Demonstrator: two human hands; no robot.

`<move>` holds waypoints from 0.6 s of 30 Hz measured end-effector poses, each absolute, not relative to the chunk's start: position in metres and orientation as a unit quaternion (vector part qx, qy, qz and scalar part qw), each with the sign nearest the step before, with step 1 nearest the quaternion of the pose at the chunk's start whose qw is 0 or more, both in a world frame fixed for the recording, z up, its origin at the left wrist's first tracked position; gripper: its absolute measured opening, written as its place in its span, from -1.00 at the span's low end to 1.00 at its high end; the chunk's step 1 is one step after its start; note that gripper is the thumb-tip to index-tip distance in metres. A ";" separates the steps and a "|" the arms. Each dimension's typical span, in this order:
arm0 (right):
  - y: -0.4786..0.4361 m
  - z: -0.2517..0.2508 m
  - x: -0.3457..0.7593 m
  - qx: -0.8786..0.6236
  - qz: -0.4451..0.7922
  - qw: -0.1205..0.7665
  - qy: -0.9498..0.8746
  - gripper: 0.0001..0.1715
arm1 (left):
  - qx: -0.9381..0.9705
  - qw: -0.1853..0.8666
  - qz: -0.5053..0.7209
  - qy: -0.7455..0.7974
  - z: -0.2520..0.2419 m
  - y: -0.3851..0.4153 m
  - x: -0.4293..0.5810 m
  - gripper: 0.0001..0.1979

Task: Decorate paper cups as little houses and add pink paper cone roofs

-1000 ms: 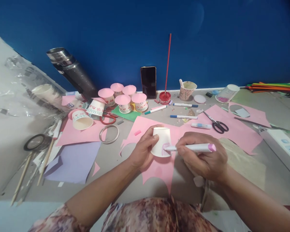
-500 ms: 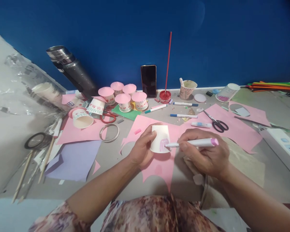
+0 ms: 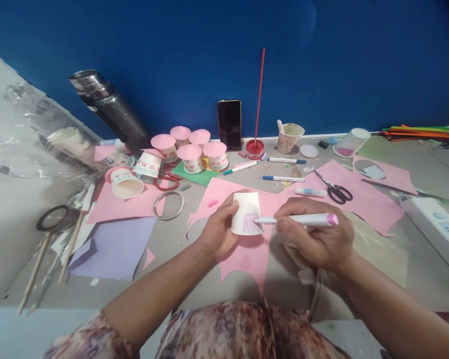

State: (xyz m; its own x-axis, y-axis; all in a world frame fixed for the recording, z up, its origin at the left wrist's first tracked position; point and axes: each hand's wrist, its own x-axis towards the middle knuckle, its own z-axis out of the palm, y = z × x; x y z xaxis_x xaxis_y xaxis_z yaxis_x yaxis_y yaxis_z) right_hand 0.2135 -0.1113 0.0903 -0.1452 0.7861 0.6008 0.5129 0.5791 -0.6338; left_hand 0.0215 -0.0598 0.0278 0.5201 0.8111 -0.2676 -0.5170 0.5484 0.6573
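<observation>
My left hand [image 3: 221,225] is closed around the side of a white paper cup [image 3: 246,205], held upside down over the pink paper [image 3: 243,262]. A purple arched patch of ink [image 3: 251,223] shows on the cup's wall near its rim. Between the fingers of my right hand [image 3: 318,237] lies a felt-tip marker [image 3: 303,220] with a pink-purple end. Its tip touches the cup at the purple patch. A small pink marker cap [image 3: 212,203] rests on the pink paper, left of the cup.
Several decorated cups with pink cone tops [image 3: 189,152] stand at the back left, near a dark flask [image 3: 112,109]. Tape rolls [image 3: 168,205] and purple paper [image 3: 112,249] lie left. Black-handled scissors [image 3: 338,193], a glue stick [image 3: 310,192] and a power strip [image 3: 439,224] are right.
The purple patch on the cup has grown a little and now has a clearer arched shape. My right hand has shifted the marker tip slightly left and up on it.
</observation>
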 end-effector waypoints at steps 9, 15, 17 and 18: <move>-0.111 0.091 0.216 -0.428 0.151 0.488 -0.746 -0.80 | 0.226 0.851 0.386 0.273 0.027 -0.058 0.021 -0.61; -0.110 0.089 0.214 -0.452 0.152 0.483 -0.734 -0.79 | 0.208 0.860 0.381 0.269 0.024 -0.058 0.020 -0.55; -0.111 0.088 0.215 -0.450 0.166 0.485 -0.731 -0.79 | 0.203 0.864 0.378 0.264 0.024 -0.058 0.019 -0.51; -0.112 0.087 0.215 -0.447 0.178 0.487 -0.729 -0.79 | 0.201 0.866 0.377 0.260 0.024 -0.058 0.019 -0.50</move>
